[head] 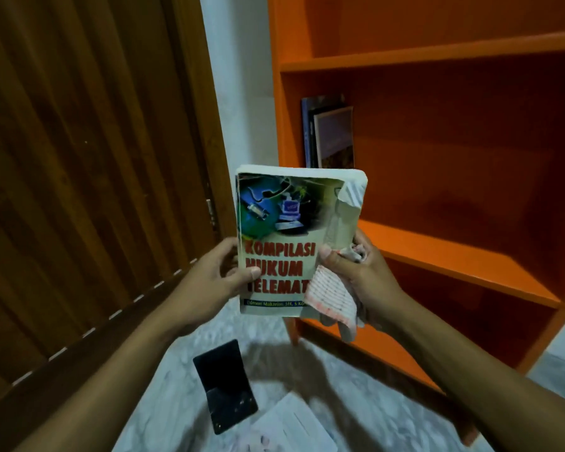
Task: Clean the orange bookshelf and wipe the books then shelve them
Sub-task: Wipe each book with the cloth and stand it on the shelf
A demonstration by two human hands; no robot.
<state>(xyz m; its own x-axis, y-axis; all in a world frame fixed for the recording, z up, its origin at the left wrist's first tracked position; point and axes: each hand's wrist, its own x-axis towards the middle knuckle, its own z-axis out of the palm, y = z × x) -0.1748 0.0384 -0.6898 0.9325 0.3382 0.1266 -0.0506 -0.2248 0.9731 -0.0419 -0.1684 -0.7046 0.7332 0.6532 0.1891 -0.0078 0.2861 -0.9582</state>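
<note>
I hold a thick paperback book [284,230] upright in front of me; its cover has red lettering and a torn top right corner. My left hand [209,282] grips its left edge, thumb on the cover. My right hand [356,272] grips the right edge together with a white cloth with red checks [331,300], which hangs over the cover's lower right corner. The orange bookshelf [437,57] stands to the right. Two books [331,135] lean upright at the left end of its middle shelf.
A brown wooden door [79,158] fills the left side. On the pale marbled floor [163,402] lie a black book [225,383] and a white book [294,429] below my arms. The shelf boards to the right of the two books are bare.
</note>
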